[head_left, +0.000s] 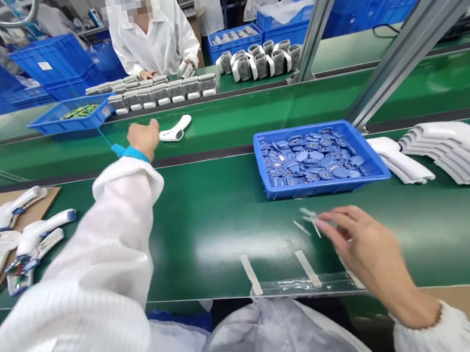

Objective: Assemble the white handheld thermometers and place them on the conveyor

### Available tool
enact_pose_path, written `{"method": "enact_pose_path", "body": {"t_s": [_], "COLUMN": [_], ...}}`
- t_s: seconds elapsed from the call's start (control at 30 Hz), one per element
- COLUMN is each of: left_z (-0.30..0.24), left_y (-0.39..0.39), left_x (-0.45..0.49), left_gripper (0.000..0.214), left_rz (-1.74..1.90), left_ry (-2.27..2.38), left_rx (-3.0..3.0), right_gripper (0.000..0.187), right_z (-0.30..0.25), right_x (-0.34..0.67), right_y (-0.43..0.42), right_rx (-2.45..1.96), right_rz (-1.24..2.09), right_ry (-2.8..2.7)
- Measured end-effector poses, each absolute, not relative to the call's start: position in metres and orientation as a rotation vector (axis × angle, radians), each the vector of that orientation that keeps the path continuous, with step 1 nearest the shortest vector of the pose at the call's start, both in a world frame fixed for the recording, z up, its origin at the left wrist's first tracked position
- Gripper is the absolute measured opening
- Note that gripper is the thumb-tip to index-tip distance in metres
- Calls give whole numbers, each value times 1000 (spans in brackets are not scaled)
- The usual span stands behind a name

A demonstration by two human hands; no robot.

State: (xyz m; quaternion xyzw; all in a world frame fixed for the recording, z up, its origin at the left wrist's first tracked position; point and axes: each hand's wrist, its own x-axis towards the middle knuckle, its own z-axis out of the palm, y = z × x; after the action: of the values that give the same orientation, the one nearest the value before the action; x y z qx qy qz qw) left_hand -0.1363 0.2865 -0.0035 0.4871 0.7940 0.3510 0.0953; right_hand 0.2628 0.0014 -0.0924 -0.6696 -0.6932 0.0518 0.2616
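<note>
My left hand point(144, 140) reaches across to the far green belt, its blue-banded wrist extended. Its fingers are closed at the head end of a white handheld thermometer point(176, 130), partly hiding the grip. The thermometer lies at belt level, handle pointing right and its small dark display facing me. Over the near green surface, my right hand point(368, 246) pinches a small clear plastic piece point(308, 213) between thumb and fingertips; its exact kind is too small to tell. Thin pale slivers point(301, 227) lie just beside those fingertips.
A blue tray point(266, 185) of blue oval parts stands ahead of my right hand. White shell halves point(462, 151) are stacked rightward. Partly assembled thermometers point(44, 231) lie left on cardboard point(54, 198). A metal post point(414, 35) slants at right. A person point(160, 37) works opposite.
</note>
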Motion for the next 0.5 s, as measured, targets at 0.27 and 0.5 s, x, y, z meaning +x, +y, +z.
{"method": "enact_pose_path", "body": {"t_s": [0.27, 0.5], "left_z": [-60, -61], "left_y": [155, 21], "left_x": [-137, -177], "left_gripper": [22, 33], "left_rz": [1052, 1136], "left_ry": [2210, 2200], "left_rx": [1284, 1032], "right_gripper": [73, 66], "right_z": [-112, -67], "right_x": [244, 300], "right_y": [41, 8], "right_rx": [-2037, -2143], "right_rz": [464, 417], "right_ry": [-1382, -1340]}}
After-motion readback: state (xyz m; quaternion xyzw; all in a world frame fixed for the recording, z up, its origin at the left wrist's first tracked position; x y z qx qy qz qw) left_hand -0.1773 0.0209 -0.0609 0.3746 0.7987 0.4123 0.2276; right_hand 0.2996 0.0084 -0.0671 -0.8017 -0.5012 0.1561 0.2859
